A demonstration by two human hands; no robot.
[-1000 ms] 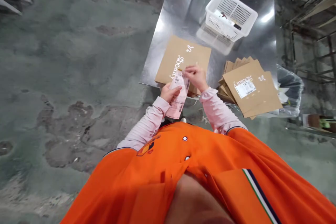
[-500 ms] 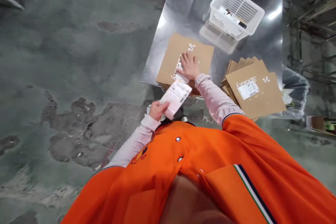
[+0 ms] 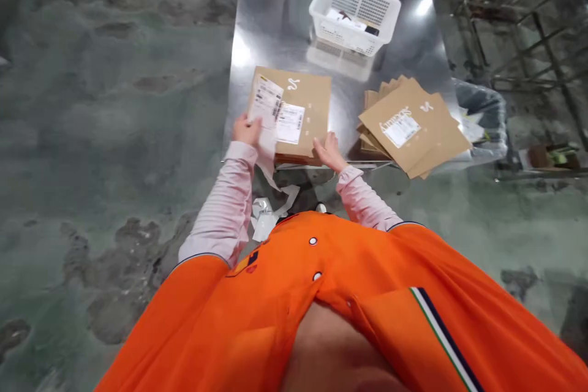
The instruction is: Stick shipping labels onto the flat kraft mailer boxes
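Observation:
My left hand (image 3: 247, 130) is closed on a strip of shipping labels (image 3: 267, 101), whose lower end hangs past the table edge. The strip lies over the left part of a flat cardboard mailer (image 3: 316, 98), the top one of a stack. A white shipping label (image 3: 290, 123) is stuck on this mailer, beside the strip. At the mailer's near right corner is my right hand (image 3: 329, 150), its thumb on top and its fingers around the edge.
The stack rests at the near edge of a metal table (image 3: 294, 30). To the right, labelled mailers (image 3: 416, 125) lie fanned, overhanging the edge. Behind stands a white plastic basket (image 3: 356, 12) with small items. A plastic-lined bin (image 3: 491, 116) is at the right; white paper scraps (image 3: 266, 217) hang below.
My left hand has brought the label strip up over the mailer's left side. My right hand has moved from the mailer's printed face to its near right corner. A label now shows on it.

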